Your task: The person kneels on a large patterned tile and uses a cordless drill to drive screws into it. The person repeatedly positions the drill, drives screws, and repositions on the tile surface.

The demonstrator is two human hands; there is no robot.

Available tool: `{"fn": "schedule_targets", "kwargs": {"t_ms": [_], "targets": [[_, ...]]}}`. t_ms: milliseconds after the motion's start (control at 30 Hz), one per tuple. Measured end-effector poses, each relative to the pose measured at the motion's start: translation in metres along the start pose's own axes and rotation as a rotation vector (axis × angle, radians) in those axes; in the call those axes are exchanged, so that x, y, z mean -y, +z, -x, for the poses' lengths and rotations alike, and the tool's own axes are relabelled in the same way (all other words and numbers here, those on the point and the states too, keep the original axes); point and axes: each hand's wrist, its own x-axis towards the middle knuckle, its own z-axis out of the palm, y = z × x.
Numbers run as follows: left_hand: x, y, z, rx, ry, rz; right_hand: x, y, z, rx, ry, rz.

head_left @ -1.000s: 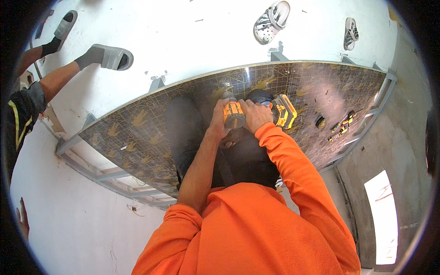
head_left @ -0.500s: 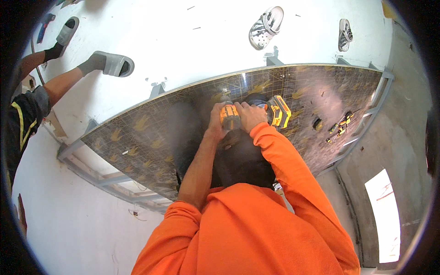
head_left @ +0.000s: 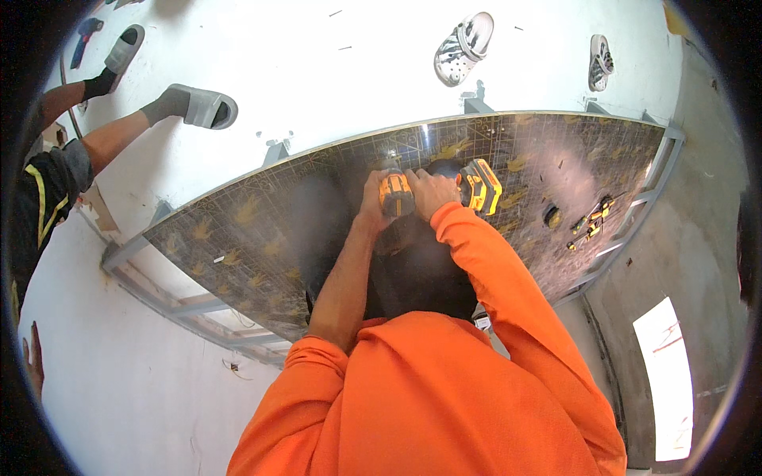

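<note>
A yellow-and-black cordless drill (head_left: 396,195) sits in both my hands over a dark printed panel (head_left: 270,230). Its rear end faces me, and its battery (head_left: 482,188) sticks out to the right. My right hand (head_left: 435,194) is closed round the handle between them. Against the left side of the drill's body presses my left hand (head_left: 373,205), fingers curled. The drill's front tip is hidden beneath the body. My dark-clothed legs (head_left: 421,278) rest on the panel just below.
Several yellow-and-black hand tools (head_left: 594,222) and a small round black-and-yellow item (head_left: 552,215) lie on the panel's right. A grey metal frame (head_left: 198,308) shows around it. Beyond lie two clogs (head_left: 464,49). At left are a co-worker's slide-clad foot (head_left: 208,109), hand (head_left: 34,361) and a hammer (head_left: 84,44).
The view has shifted slightly. The drill stays in both my hands with nearly the same hold. More of the co-worker's hand shows at the left edge.
</note>
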Motion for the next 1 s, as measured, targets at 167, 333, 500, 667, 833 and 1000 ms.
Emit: {"fn": "schedule_targets", "kwargs": {"t_ms": [167, 333, 500, 667, 833, 1000], "targets": [[-0.012, 0.006, 0.012, -0.017, -0.061, -0.065, 0.006, 0.000, 0.003, 0.043, -0.007, 0.021], [-0.016, 0.001, 0.011, 0.008, 0.001, -0.170, 0.004, -0.017, -0.011, 0.025, 0.040, -0.038], [-0.003, -0.039, -0.026, -0.006, -0.092, -0.054, -0.021, -0.045, -0.032, -0.095, -0.067, -0.160], [0.017, -0.066, -0.049, -0.477, 0.325, -0.604, -0.020, -0.057, -0.046, 0.015, 0.076, -0.063], [0.015, -0.063, -0.062, -0.504, 0.513, -0.861, 0.006, -0.072, -0.071, 0.102, 0.109, 0.036], [-0.003, -0.062, -0.063, -0.487, 0.681, -0.976, 0.029, -0.085, -0.096, 0.234, 0.093, 0.197]]}}
